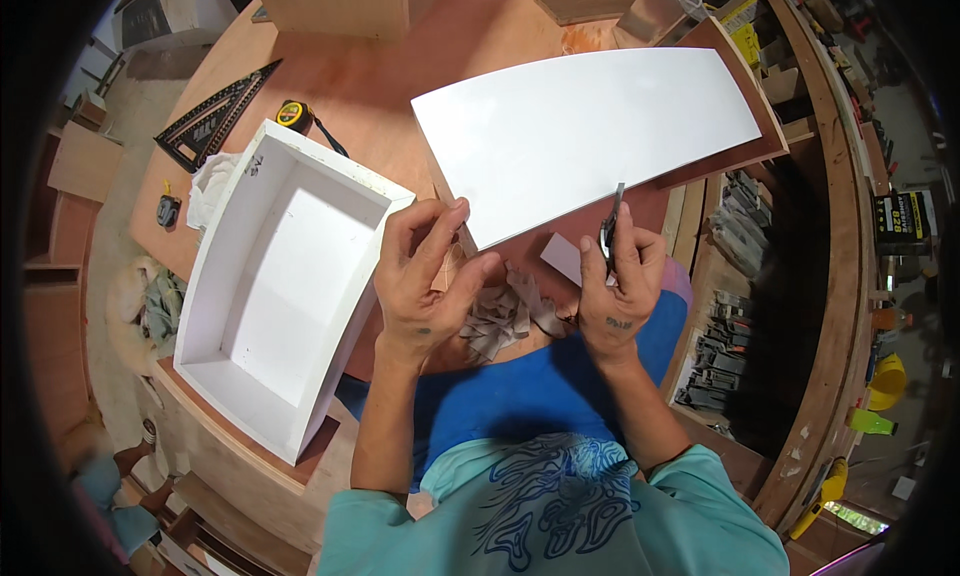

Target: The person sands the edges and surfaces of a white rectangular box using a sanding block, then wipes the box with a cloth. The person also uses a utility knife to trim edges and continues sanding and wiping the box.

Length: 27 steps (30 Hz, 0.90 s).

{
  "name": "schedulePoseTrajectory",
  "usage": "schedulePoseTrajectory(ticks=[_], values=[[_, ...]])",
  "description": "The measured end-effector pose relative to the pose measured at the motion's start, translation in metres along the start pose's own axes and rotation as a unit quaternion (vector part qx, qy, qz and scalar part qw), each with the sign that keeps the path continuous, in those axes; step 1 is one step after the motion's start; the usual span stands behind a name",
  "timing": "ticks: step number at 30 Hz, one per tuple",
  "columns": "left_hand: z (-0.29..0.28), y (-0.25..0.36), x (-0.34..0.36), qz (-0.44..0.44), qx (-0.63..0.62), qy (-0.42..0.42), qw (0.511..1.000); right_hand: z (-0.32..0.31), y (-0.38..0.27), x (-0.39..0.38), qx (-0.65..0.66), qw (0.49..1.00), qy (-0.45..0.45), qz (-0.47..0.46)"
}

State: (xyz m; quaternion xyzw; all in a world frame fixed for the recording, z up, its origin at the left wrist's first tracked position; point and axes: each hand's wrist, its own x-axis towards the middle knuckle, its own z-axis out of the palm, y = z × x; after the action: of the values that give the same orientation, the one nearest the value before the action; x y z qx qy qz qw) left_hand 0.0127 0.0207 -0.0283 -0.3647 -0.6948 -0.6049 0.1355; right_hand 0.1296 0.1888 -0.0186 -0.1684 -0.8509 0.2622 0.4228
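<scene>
My right hand [622, 294] is closed around a small cutter [610, 224] with a dark handle, its thin metal blade pointing up past my fingertips. My left hand [425, 276] is raised with curled fingers, the thumb apart from the index finger, and I see nothing held in it. Its fingertips are beside the near left corner of a white panel [590, 136] with a curved far edge, which rests on wooden pieces. To the left of that hand lies a white open box [290, 266] with a curved side. Below the panel, between my hands, is a small pale block [563, 257].
Crumpled paper or cloth [497, 321] lies near my lap. On the round-edged wooden table are a black triangular square [212, 118], a yellow-black tape measure [294, 116] and a smaller dark one [167, 210]. A tool rack [722, 346] stands at right. Another person [120, 506] is at lower left.
</scene>
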Motion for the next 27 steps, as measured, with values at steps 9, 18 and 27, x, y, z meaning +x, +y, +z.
schedulePoseTrajectory(ticks=[9,18,27], values=[[0.0,-0.005,0.004,0.016,-0.047,0.008,0.999,0.023,-0.046,-0.026,0.034,0.996,-0.044,-0.077],[-0.013,-0.024,0.006,0.003,-0.079,-0.066,0.995,0.022,-0.067,-0.025,0.114,0.972,-0.145,-0.144],[0.014,-0.019,0.012,0.004,-0.092,-0.011,0.996,-0.04,-0.027,-0.026,0.081,0.991,-0.094,0.043]])
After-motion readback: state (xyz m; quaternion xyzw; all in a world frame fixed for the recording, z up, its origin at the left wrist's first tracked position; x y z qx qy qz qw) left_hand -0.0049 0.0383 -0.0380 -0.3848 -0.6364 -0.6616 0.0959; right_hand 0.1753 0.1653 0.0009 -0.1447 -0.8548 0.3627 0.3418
